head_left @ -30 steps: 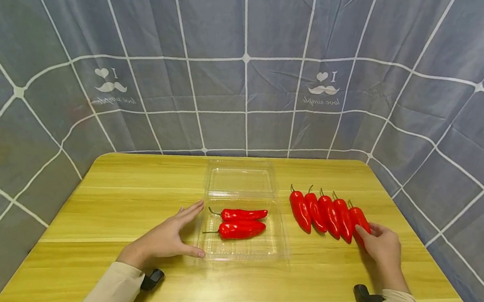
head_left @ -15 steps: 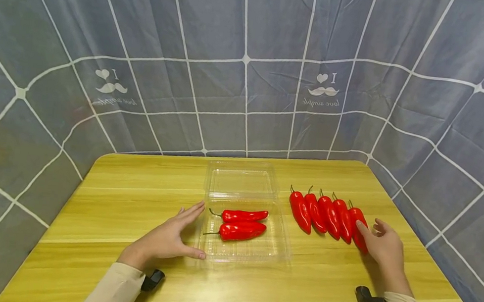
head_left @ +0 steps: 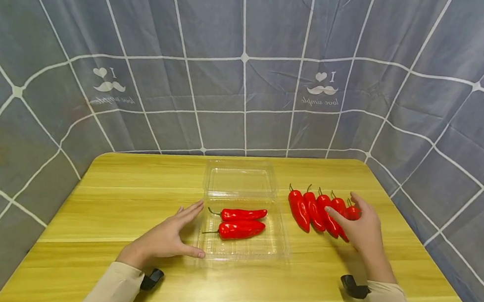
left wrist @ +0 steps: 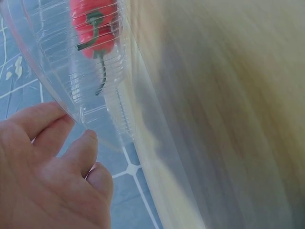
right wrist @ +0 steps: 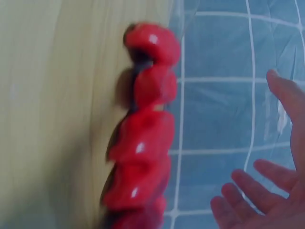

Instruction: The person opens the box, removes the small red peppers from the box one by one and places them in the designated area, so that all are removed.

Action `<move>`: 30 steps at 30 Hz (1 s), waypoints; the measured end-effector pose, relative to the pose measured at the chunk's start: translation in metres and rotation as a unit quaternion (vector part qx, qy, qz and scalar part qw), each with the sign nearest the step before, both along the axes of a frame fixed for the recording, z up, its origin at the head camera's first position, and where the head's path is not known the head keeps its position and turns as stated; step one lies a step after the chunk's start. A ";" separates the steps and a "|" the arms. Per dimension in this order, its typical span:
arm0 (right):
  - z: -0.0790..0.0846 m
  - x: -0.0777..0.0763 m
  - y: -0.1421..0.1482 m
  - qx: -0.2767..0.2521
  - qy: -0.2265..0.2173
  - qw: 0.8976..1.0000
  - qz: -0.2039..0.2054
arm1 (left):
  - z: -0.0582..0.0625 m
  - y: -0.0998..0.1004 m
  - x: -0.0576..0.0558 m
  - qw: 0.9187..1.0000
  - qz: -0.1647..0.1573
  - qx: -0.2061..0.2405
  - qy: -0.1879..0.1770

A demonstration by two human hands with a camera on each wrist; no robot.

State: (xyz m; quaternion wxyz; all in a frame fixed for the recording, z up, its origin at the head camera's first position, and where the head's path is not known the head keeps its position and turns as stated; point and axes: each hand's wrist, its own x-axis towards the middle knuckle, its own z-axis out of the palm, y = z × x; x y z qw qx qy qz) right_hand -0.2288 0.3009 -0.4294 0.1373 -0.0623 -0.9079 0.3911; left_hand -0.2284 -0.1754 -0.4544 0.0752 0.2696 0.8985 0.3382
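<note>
A clear plastic clamshell box (head_left: 277, 254) lies on the table with its lid (head_left: 240, 181) laid back. Inside are two red peppers, the far pepper (head_left: 241, 214) and the near pepper (head_left: 242, 230), stems to the left. My left hand (head_left: 162, 236) is at the box's left side, fingers outstretched, fingertips at the plastic edge (left wrist: 64, 107) in the left wrist view. To the right, several more red peppers (head_left: 300, 211) lie in a slanting row. Over the row's right end my right hand (head_left: 363, 229) hovers with fingers spread, partly hiding the last pepper (head_left: 353, 213). In the right wrist view nothing is between its fingers.
The wooden table (head_left: 225, 293) ends at the back against a grey-blue curtain (head_left: 204, 87) with white grid lines, which also hangs along both sides. A black camera mount sits at each wrist, the left mount (head_left: 152, 279) and the right mount (head_left: 354, 286).
My right hand has left the rightmost pepper's lower side and moved left and slightly away from me, over the row. The left hand and the box have kept their places.
</note>
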 end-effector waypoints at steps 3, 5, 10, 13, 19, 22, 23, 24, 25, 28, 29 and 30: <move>0.002 -0.004 -0.014 0.008 0.010 1.000 0.028 | 0.000 0.000 -0.001 1.000 -0.001 -0.002 0.000; 0.003 -0.007 -0.024 0.012 0.007 0.999 0.043 | 0.000 0.000 -0.001 1.000 -0.002 -0.005 0.002; -0.001 -0.012 -0.046 0.005 -0.004 0.997 0.075 | 0.001 -0.001 -0.001 1.000 -0.002 -0.006 0.004; -0.006 -0.015 -0.059 0.004 0.003 0.995 0.098 | 0.001 -0.001 0.000 1.000 -0.001 -0.005 0.004; -0.014 -0.018 -0.086 0.024 0.024 0.987 0.156 | 0.003 -0.001 0.000 1.000 0.002 -0.003 0.002; -0.016 -0.018 -0.099 0.026 0.032 0.984 0.173 | 0.002 -0.001 0.000 1.000 0.001 -0.002 0.004; -0.016 -0.019 -0.102 0.027 0.030 0.983 0.178 | 0.003 0.000 0.000 1.000 0.002 -0.002 0.003; -0.017 -0.018 -0.106 0.027 0.028 0.982 0.183 | 0.003 0.000 0.000 1.000 0.002 -0.002 0.003; -0.016 -0.018 -0.109 0.027 0.024 0.982 0.186 | 0.003 0.000 0.001 1.000 0.002 -0.003 0.001; -0.017 -0.017 -0.117 0.030 0.020 0.978 0.204 | 0.003 0.000 0.002 1.000 0.004 -0.003 -0.006; -0.017 -0.016 -0.119 0.036 0.021 0.976 0.212 | 0.003 0.000 0.002 1.000 0.005 -0.004 -0.008; -0.018 -0.016 -0.122 0.044 0.021 0.974 0.221 | 0.003 0.000 0.002 1.000 0.006 -0.005 -0.010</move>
